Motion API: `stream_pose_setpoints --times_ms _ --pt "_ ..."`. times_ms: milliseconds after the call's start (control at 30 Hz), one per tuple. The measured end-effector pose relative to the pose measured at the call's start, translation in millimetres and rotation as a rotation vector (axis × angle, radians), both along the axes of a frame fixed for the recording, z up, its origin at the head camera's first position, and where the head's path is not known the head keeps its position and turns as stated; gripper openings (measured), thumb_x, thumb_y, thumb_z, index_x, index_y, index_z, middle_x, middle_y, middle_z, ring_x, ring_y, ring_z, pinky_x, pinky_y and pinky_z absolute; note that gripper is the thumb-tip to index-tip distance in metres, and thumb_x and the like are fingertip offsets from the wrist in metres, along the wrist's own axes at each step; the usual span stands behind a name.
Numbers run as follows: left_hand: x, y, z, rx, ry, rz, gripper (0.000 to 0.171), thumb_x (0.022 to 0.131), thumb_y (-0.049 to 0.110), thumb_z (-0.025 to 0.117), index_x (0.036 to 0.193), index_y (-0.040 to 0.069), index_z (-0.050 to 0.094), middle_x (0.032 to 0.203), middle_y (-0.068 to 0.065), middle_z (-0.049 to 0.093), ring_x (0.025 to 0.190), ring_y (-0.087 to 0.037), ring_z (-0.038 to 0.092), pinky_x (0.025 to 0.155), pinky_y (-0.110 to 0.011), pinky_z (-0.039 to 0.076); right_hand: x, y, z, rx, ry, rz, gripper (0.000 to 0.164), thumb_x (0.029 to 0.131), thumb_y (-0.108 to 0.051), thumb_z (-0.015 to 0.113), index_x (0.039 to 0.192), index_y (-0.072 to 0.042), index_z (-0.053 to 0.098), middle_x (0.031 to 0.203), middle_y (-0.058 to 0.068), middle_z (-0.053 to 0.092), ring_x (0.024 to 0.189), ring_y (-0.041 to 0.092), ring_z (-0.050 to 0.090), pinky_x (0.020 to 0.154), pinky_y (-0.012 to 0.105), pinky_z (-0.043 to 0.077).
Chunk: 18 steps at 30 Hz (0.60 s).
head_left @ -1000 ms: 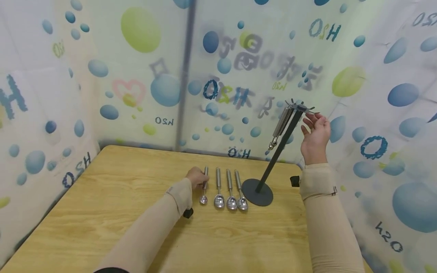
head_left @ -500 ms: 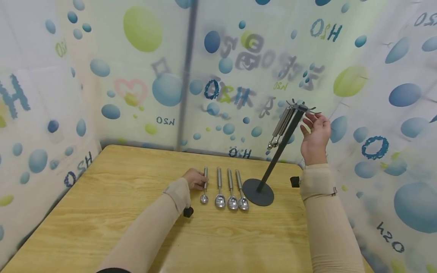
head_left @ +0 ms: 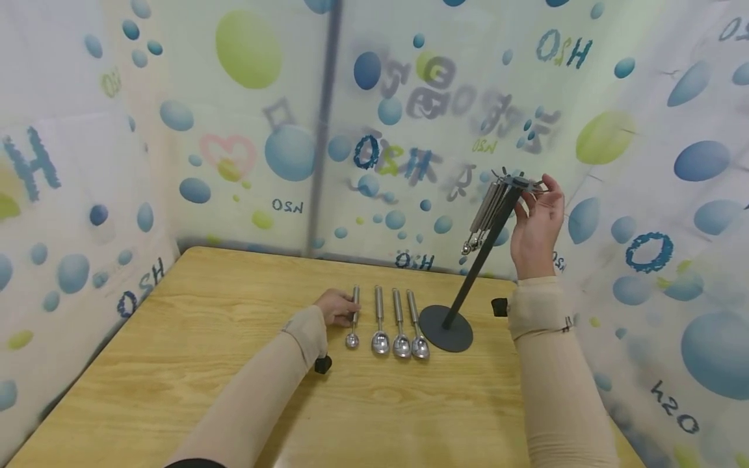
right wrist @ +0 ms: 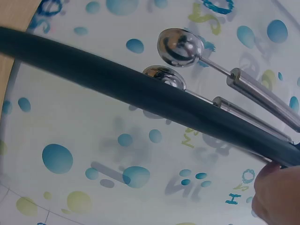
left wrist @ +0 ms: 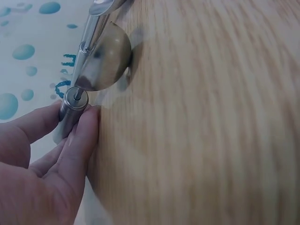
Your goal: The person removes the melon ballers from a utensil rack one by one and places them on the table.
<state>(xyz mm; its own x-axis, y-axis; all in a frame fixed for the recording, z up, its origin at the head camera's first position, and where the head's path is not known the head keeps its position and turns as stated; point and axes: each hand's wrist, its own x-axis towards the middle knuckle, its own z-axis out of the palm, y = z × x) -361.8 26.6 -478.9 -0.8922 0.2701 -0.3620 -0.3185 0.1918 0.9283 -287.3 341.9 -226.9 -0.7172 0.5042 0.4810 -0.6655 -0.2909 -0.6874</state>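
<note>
In the head view my left hand (head_left: 336,307) pinches the handle of a small metal melon baller (head_left: 352,340), the leftmost of a row on the table. The left wrist view shows thumb and fingers on its steel handle (left wrist: 74,105). My right hand (head_left: 535,237) is raised at the top of a dark utensil stand (head_left: 482,257), its fingers curled round a hook on the right side. Several small ballers (head_left: 486,207) hang from the hooks left of the pole. In the right wrist view, two shiny bowls show near the pole (right wrist: 117,89); one hanging bowl (right wrist: 180,47) is fully visible.
Three larger metal scoops lie side by side: a left one (head_left: 380,342), a middle one (head_left: 401,346) and a right one (head_left: 420,346), close to the stand's round base (head_left: 435,331). A patterned curtain (head_left: 246,201) surrounds the wooden table (head_left: 234,286).
My right fingers have moved up and closed round the hook at the stand's top. The hanging ballers have shifted and look more spread out. The left hand stays at the melon baller.
</note>
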Motion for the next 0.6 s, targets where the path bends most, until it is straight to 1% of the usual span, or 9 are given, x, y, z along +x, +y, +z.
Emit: stream_pose_setpoints --times_ms 100,167,233,300,367,433,533,567,600 --pt "2.3 1 2.2 0.013 -0.001 -0.004 0.043 0.096 0.004 0.069 0.136 -0.007 0.056 0.107 -0.016 0.067 0.087 -0.021 0.066 0.075 -0.035 0.061 -1.6 -1 -0.2 -0.036 0.028 0.023 0.041 0.097 -0.024 0.051 0.134 -0.007 0.049 0.133 0.01 0.051 0.101 0.015 0.055 0.082 0.025 0.047" --pt "3.4 1 3.7 0.022 -0.002 -0.008 0.045 0.096 0.004 0.069 0.137 -0.007 0.055 0.108 -0.017 0.067 0.088 -0.021 0.066 0.076 -0.036 0.061 -2.7 -3 0.1 -0.054 0.042 0.008 0.035 0.097 -0.014 0.06 0.13 -0.004 0.052 0.127 0.01 0.055 0.097 0.014 0.055 0.078 0.024 0.048" --pt "4.1 2 5.1 0.024 -0.003 -0.011 0.045 0.096 0.004 0.07 0.137 -0.007 0.055 0.109 -0.017 0.066 0.089 -0.021 0.066 0.077 -0.036 0.061 -3.9 -5 0.4 -0.068 0.041 -0.013 0.029 0.098 -0.008 0.061 0.125 -0.001 0.053 0.119 0.009 0.056 0.093 0.013 0.054 0.077 0.022 0.046" --pt "3.3 2 4.5 0.017 0.0 -0.017 0.045 0.096 0.005 0.07 0.138 -0.007 0.055 0.109 -0.016 0.066 0.089 -0.021 0.066 0.077 -0.035 0.061 -4.7 -7 1.1 -0.062 0.027 -0.047 0.026 0.099 -0.009 0.06 0.123 0.0 0.054 0.112 0.008 0.055 0.091 0.013 0.052 0.077 0.022 0.045" --pt "2.5 3 4.2 0.01 -0.001 -0.021 0.046 0.096 0.006 0.07 0.138 -0.006 0.055 0.109 -0.016 0.066 0.09 -0.021 0.066 0.077 -0.034 0.061 -5.4 -9 2.2 -0.058 -0.003 -0.104 0.023 0.1 -0.015 0.057 0.119 -0.002 0.056 0.104 0.006 0.054 0.085 0.013 0.05 0.074 0.022 0.042" --pt "0.9 4 3.0 0.008 0.002 -0.024 0.046 0.096 0.007 0.071 0.138 -0.005 0.055 0.11 -0.016 0.065 0.092 -0.021 0.066 0.076 -0.034 0.061 -5.2 -10 4.5 -0.085 -0.035 -0.137 0.023 0.1 -0.02 0.055 0.117 -0.004 0.058 0.104 0.004 0.055 0.086 0.012 0.051 0.074 0.022 0.041" --pt "-1.1 4 2.3 0.012 0.003 -0.024 0.046 0.096 0.007 0.071 0.137 -0.006 0.056 0.11 -0.016 0.065 0.091 -0.021 0.067 0.075 -0.033 0.061 -6.0 -11 8.3 -0.113 -0.061 -0.174 0.024 0.1 -0.025 0.054 0.113 -0.006 0.061 0.104 0.003 0.057 0.087 0.013 0.053 0.073 0.022 0.04" --pt "-1.7 4 2.4 0.012 0.005 -0.024 0.045 0.096 0.006 0.071 0.137 -0.006 0.056 0.109 -0.016 0.065 0.09 -0.021 0.067 0.075 -0.033 0.061 -6.1 -12 9.9 -0.134 -0.061 -0.168 0.024 0.1 -0.026 0.054 0.111 -0.006 0.061 0.105 0.003 0.058 0.089 0.013 0.054 0.073 0.022 0.04" --pt "-2.0 4 2.6 0.011 0.007 -0.025 0.045 0.096 0.006 0.071 0.136 -0.006 0.057 0.109 -0.016 0.065 0.089 -0.021 0.067 0.074 -0.033 0.061 -6.6 -12 11.6 -0.14 -0.064 -0.166 0.025 0.1 -0.027 0.053 0.111 -0.006 0.061 0.104 0.002 0.057 0.087 0.013 0.053 0.072 0.022 0.04"
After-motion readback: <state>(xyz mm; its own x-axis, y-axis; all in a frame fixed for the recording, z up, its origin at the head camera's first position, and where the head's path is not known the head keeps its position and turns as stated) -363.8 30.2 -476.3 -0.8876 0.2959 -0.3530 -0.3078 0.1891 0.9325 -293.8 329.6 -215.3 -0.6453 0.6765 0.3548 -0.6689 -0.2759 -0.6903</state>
